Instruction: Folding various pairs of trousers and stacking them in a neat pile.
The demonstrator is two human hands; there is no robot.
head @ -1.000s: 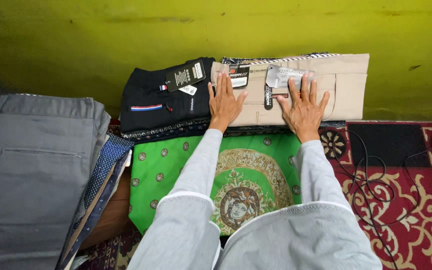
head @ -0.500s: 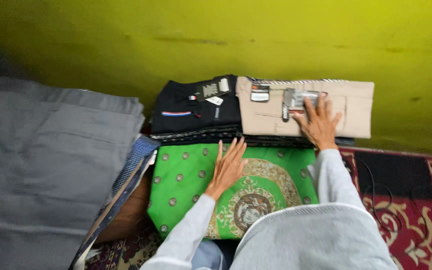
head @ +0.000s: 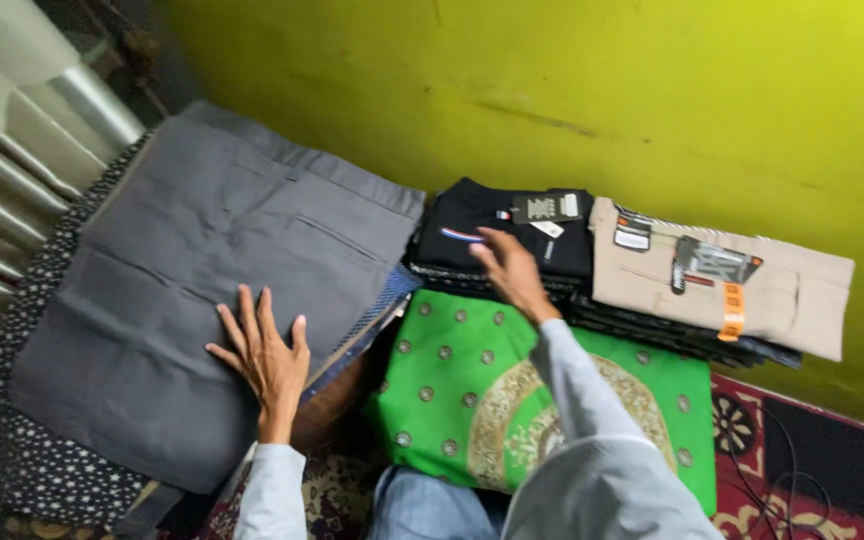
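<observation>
A: Report the position of the left hand (head: 265, 362).

B: It lies palm down on the grey trousers (head: 202, 280), near their lower right corner. The fingers are spread and flat on the cloth. It grips nothing.

A: Locate the grey trousers.

B: They top a stack at the left of the view, next to a corrugated metal sheet (head: 22, 130). Dark star-patterned cloth (head: 47, 470) shows under the stack along its left and lower edges, and blue patterned fabric (head: 377, 305) protrudes at its right edge.

A: Report the right hand (head: 509, 270).

B: It extends forward over the near edge of the folded black garment (head: 507, 225). The fingers are loosely apart and slightly curled. The motion blur prevents confirming whether the fingertips touch the garment or hover just above it. It holds nothing.

A: Describe the adjacent items.

B: The black garment carries a dark hang tag (head: 547, 207) and a striped label. Just beside it on the right lies a folded beige garment (head: 742, 290) with tags and an orange strip. Both rest on a stack of dark folded cloth against the yellow-green wall (head: 552, 80). A green cloth (head: 472, 380) with gold medallions lies nearer the person. A red patterned carpet (head: 802, 470) with a thin black cable occupies the lower right.
</observation>
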